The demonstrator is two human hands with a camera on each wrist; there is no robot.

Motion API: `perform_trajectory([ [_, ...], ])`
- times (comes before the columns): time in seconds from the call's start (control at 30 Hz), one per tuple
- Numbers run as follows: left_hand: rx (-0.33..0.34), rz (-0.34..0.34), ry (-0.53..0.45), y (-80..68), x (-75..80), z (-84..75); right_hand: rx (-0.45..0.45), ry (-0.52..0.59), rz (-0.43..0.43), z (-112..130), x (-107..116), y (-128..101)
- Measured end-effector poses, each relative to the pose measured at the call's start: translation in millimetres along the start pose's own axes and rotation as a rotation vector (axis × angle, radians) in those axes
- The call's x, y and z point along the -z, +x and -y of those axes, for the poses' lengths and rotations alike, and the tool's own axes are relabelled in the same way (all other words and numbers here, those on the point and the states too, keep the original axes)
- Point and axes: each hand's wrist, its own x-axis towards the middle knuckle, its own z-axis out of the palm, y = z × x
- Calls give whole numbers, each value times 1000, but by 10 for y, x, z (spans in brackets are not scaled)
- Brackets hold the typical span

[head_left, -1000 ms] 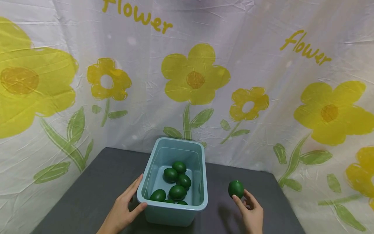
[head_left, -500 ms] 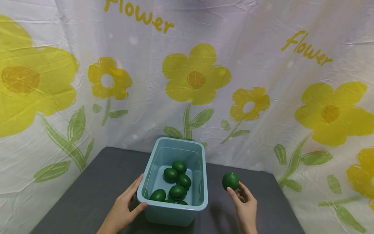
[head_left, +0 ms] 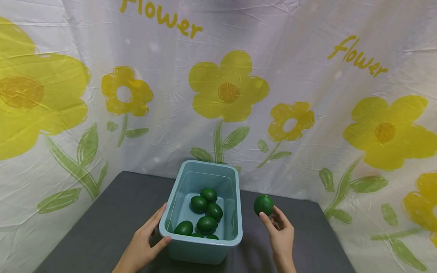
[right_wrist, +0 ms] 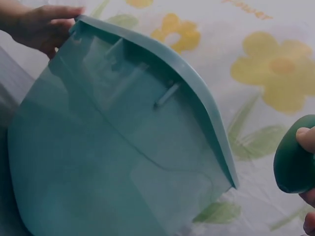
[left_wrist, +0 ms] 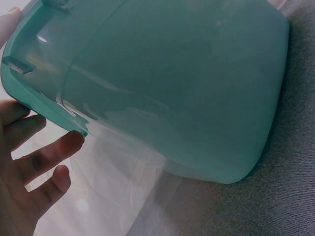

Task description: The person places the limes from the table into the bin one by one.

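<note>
A light teal plastic bin stands on the dark grey table and holds several dark green egg-shaped fruits. My left hand rests against the bin's near-left corner, thumb on the rim, fingers straight along the wall. My right hand holds another green fruit in its fingertips, raised just right of the bin's right rim. In the right wrist view that fruit sits at the right edge beside the bin's wall.
A white cloth printed with yellow flowers hangs behind and around the table. Bare grey table surface lies left and right of the bin.
My right hand has lifted the green fruit up and leftward, closer to the bin's right rim. The left hand and the bin have stayed put.
</note>
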Motion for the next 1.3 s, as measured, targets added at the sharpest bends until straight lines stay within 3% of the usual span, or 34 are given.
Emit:
perform_trajectory([
  [0.9,-3,5,9,-18,16,-6,48,81,29,178,-431,-119],
  [1.3,8,25,-10,-6,2,-42,46,64,111,223,-510,-124],
])
